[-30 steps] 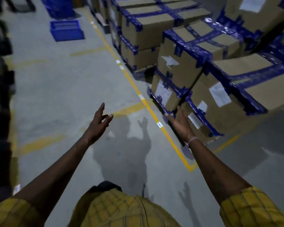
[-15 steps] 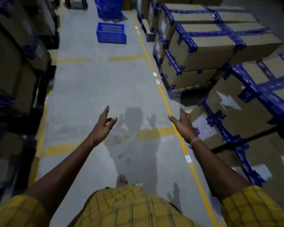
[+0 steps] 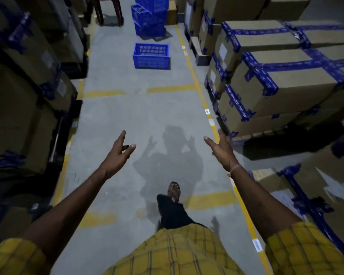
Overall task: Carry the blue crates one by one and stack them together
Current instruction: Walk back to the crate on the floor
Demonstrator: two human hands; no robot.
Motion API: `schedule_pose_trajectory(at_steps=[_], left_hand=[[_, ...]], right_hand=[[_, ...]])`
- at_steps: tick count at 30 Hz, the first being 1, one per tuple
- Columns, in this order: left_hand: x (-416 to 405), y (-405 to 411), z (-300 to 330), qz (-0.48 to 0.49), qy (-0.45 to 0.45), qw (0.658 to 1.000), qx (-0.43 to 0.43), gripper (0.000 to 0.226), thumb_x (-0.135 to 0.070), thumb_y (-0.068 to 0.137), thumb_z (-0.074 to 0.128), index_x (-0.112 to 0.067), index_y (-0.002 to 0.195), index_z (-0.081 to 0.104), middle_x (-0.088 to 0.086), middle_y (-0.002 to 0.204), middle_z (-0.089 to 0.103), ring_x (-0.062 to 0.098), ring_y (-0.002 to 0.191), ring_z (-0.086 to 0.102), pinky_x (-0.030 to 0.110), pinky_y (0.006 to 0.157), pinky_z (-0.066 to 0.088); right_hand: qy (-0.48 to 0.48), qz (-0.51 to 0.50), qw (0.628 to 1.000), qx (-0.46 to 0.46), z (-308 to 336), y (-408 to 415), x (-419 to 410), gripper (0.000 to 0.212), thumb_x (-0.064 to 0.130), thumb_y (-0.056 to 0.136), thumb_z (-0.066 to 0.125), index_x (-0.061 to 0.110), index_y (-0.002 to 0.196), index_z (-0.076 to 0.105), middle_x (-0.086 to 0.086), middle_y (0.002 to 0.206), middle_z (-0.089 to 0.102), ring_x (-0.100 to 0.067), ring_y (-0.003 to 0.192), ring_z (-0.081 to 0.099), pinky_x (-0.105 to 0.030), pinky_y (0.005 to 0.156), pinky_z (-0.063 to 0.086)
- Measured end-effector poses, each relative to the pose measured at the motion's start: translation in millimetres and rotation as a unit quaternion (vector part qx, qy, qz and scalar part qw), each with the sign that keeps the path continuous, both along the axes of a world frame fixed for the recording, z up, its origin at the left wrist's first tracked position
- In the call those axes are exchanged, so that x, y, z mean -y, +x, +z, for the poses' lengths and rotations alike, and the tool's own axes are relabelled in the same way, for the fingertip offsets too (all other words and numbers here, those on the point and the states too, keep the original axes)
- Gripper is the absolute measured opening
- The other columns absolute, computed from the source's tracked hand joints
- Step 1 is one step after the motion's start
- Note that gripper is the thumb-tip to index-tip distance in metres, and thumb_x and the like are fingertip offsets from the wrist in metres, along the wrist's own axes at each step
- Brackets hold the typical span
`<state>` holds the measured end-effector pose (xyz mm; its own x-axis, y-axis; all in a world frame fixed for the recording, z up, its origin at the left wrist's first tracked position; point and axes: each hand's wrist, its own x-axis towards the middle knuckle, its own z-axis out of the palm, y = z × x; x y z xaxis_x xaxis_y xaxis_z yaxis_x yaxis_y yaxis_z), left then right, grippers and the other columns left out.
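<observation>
While the aisle floor lies dim between two walls of freight, the risks of this moment come chiefly from the surroundings. To the right, taped cardboard cartons stand stacked on pallets just beside the yellow floor line; to the left, dark shelving loaded with boxes closes in the passage. A crate carried through this corridor could clip a carton corner or a pallet edge if it is swung wide, and the poor light would make such an edge easy to misjudge.

At the far end rises the stack of blue crates, the likely destination; it appears to be three high, though the top is cut off by the frame, and its tiers do not sit quite square, so a further crate set down carelessly might tip it. Nearer, and well apart from the stack, a single blue crate rests alone on the floor, open side up, in the middle of the aisle.

Well short of that crate, both arms reach forward empty. The left hand has its fingers spread and loose, gripping nothing; the right hand is likewise splayed, palm turned inward. One sandalled foot is mid-stride; a sandal on smooth concrete could slip or catch once the view downward is blocked by a load.
</observation>
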<state>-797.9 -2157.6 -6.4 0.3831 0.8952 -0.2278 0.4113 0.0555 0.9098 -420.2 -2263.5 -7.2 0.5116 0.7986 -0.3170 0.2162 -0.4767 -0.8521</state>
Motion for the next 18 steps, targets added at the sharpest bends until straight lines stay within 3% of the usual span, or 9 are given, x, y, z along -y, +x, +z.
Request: schedule_pose_trajectory(at_steps=[4, 8, 11, 18], left_hand=[[-99, 26, 3, 0.046, -0.009, 0.999, 0.013, 0.079, -0.046, 0.099, 0.057, -0.038, 0.160, 0.007, -0.007, 0.168, 0.010, 0.017, 0.140, 0.044, 0.040, 0.105, 0.048], [-200, 50, 16, 0.051, 0.020, 0.998, 0.012, 0.083, -0.056, 0.094, 0.059, -0.041, 0.159, 0.009, -0.012, 0.167, 0.011, 0.016, 0.142, 0.042, 0.047, 0.112, 0.043], [-264, 65, 29, 0.084, 0.006, 0.996, 0.029, 0.080, -0.046, 0.098, 0.058, -0.036, 0.160, 0.008, -0.008, 0.168, 0.010, 0.017, 0.141, 0.042, 0.042, 0.105, 0.048], [-407, 83, 18, 0.099, 0.003, 0.994, 0.038, 0.080, -0.048, 0.099, 0.057, -0.037, 0.160, 0.006, -0.011, 0.168, 0.009, 0.013, 0.140, 0.043, 0.042, 0.106, 0.048]], right_hand=[[0.004, 0.031, 0.999, -0.001, -5, 35, -125, 0.110, 0.083, 0.066, 0.062, 0.036, 0.155, 0.019, 0.013, 0.161, 0.009, -0.024, 0.147, 0.027, -0.054, 0.110, 0.041], [0.006, 0.068, 0.998, 0.012, 13, 61, -243, 0.107, 0.079, 0.069, 0.064, 0.035, 0.156, 0.019, 0.010, 0.162, 0.008, -0.025, 0.146, 0.028, -0.053, 0.109, 0.042], [0.003, 0.085, 0.996, 0.020, 32, 73, -319, 0.107, 0.078, 0.069, 0.063, 0.035, 0.156, 0.017, 0.013, 0.163, 0.006, -0.024, 0.147, 0.028, -0.051, 0.110, 0.041], [0.006, 0.104, 0.993, 0.050, 40, 96, -478, 0.106, 0.078, 0.070, 0.062, 0.034, 0.156, 0.019, 0.012, 0.159, 0.013, -0.025, 0.141, 0.037, -0.050, 0.107, 0.045]])
